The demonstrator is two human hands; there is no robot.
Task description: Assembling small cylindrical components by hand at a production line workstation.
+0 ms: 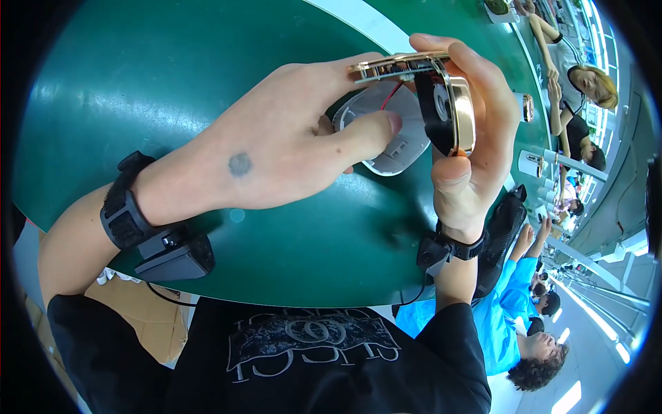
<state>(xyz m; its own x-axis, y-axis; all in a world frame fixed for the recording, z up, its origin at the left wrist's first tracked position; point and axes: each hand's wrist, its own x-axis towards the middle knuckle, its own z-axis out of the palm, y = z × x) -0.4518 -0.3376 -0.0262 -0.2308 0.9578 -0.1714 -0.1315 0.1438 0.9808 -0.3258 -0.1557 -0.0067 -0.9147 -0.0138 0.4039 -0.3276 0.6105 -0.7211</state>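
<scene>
An opened device with gold-coloured trim is held up between my hands over the table. My left hand is closed on its rounded white plastic shell, the thumb resting inside the shell and the other fingers mostly hidden beneath. A thin red wire runs out of the shell. My right hand wraps round a gold-rimmed cover with a dark inner side, thumb at its lower end and fingers over the top. Above the shell, a gold-edged flat part reaches from the cover toward my left hand.
Beneath my hands spreads a green table with a curved-looking near edge. White-and-gold devices stand at the right. A black mesh object lies beside my right forearm. A co-worker in blue sits close on the right. A cardboard box is below left.
</scene>
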